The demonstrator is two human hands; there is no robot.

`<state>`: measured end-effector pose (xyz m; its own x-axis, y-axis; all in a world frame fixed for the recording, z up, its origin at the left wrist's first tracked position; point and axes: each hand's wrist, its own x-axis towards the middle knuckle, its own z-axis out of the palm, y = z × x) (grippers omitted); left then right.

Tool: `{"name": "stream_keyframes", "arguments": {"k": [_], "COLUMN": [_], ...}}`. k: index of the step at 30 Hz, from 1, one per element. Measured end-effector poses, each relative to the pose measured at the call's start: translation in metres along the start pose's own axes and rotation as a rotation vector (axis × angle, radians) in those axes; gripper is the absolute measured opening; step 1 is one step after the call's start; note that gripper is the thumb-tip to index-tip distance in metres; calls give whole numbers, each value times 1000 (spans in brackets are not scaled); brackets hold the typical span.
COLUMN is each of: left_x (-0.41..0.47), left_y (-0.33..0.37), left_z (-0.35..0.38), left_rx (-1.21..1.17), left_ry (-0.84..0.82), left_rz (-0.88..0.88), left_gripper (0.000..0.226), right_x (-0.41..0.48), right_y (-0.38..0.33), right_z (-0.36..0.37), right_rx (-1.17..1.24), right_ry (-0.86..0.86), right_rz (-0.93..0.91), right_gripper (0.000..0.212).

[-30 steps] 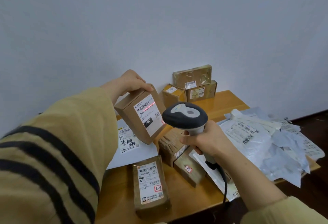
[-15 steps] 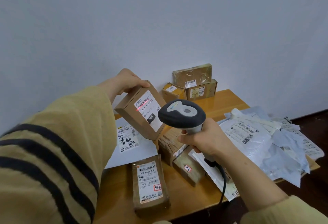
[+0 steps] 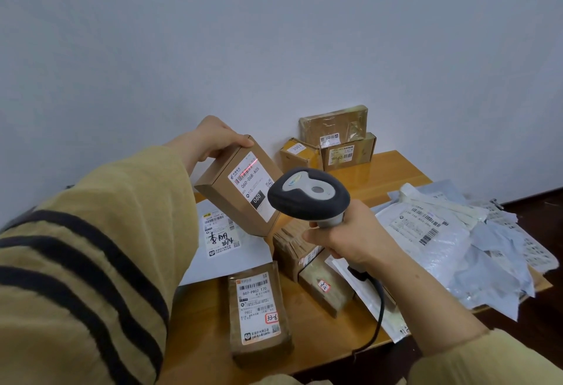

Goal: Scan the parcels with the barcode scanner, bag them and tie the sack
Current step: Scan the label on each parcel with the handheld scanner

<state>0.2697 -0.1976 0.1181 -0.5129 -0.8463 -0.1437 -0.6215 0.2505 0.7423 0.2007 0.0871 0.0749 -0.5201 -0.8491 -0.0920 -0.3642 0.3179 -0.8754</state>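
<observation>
Above the left middle of the wooden surface (image 3: 393,168): cardboard carton (image 3: 219,185), plain brown, oblong, sharp-edged, matt. Gripped at its far top end by left hand (image 3: 213,137), fingers and thumb curled over the edges, label face tilted towards the scanner. White glossy label (image 3: 253,186), red scan line (image 3: 249,167) across the upper barcode. Just right of it and nearer: barcode scanner (image 3: 309,195), dark rubbery domed head, grey plastic handle, clasped in a full fist by right hand (image 3: 350,238). Black cable (image 3: 379,302) trailing over the near edge.

Risks, as judged:
- Misread or no read, from beam drift off the bars or glare on the label.
- Slip of carton, from a grip on one end only.
- Cable snag on the taped parcels (image 3: 327,296) below.
- Double scan or omission among loose stock:
  - tape-wrapped parcel (image 3: 259,317), near;
  - slick crumpled poly mailers (image 3: 457,247), heaped right, prone to sliding off the edge;
  - stacked cartons (image 3: 335,140), far, against the wall.

No sack in view.
</observation>
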Motion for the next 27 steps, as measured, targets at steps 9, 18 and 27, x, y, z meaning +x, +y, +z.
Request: {"name": "stream_keyframes", "arguments": {"k": [9,18,27], "left_x": [2,6,-1], "left_y": [-9,-12,-25], "left_z": [-5,-5,-10], "left_rx": [-20,-25,-201], "left_ry": [17,19,29], "left_rz": [-31,-40,-145], "left_gripper": [47,50,39], "right_x": [3,7,14], "right_y": [-3,-4,3], "right_z": [1,1,4], "right_rx": [-15,-52,173], "right_ry": [-20,-53,-79], "right_rz": [-14,-30,15], "right_gripper": [15,18,22]}}
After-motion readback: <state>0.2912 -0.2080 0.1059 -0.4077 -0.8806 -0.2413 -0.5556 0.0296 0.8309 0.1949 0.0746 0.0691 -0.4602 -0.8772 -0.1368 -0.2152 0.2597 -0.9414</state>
